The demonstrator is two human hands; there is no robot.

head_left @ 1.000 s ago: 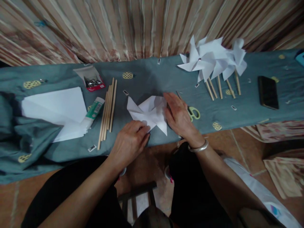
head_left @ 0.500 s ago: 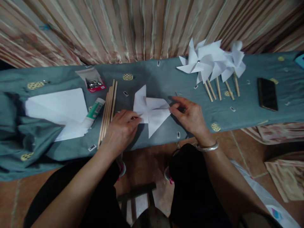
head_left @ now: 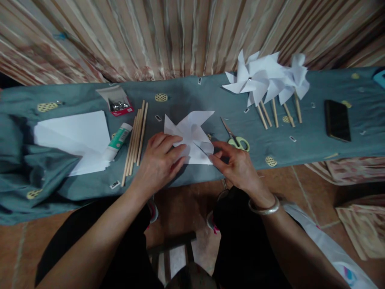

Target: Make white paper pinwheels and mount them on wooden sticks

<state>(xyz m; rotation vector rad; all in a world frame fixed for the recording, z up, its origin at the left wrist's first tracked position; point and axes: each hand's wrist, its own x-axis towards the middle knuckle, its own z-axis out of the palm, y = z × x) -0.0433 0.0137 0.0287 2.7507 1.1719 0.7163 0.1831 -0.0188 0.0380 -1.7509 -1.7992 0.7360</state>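
Observation:
A white paper pinwheel (head_left: 194,130) with cut, folded blades lies on the cloth-covered table between my hands. My left hand (head_left: 159,160) rests at its left side, fingers spread and the fingertips touching the paper. With thumb and index finger, my right hand (head_left: 233,162) pinches the pinwheel's lower right corner. Scissors with pale green handles (head_left: 242,143) lie just beyond my right hand, their blades pointing away.
Left of my hands are wooden sticks (head_left: 135,138), a glue stick (head_left: 118,140), a stack of white paper (head_left: 75,132) and a red box of small metal pieces (head_left: 120,106). Finished pinwheels on sticks (head_left: 267,76) and a black phone (head_left: 337,120) are to the right.
The pinwheel has turned on the table. My left hand has gone from a pinch to spread fingers. My right hand has moved down and nearer, uncovering the scissors.

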